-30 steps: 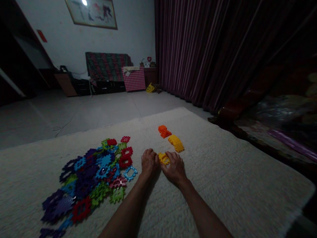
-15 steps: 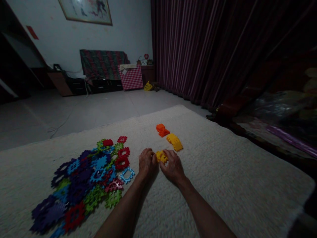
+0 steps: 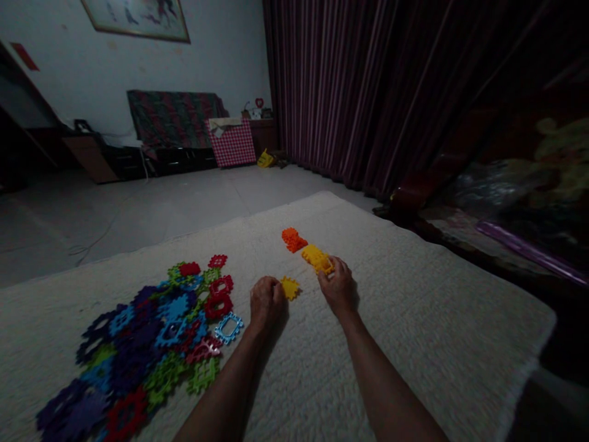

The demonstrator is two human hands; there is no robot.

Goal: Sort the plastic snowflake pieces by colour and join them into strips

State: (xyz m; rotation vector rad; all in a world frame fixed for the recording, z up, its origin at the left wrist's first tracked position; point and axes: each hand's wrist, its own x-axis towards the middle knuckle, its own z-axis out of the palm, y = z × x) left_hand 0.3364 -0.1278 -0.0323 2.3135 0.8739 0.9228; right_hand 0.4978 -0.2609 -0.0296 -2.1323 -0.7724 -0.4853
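Observation:
My left hand is closed at the edge of a flat yellow toothed piece, pinching it low over the quilted mat. Farther right, my right hand grips a yellow frame piece at the near end of a row of yellow toothed pieces. Whether that frame touches the row I cannot tell. Just beyond the row sits a small stack of orange toothed pieces.
To the left spreads a heap of purple, blue, green and red interlocking pieces. A light-blue frame piece lies near my left forearm. The cream mat ends before a tiled floor; a dark curtain hangs behind.
My hands have come apart. The right one moved right and away with a yellow frame piece to the yellow row, while the left stayed with a yellow piece. The view turned slightly right.

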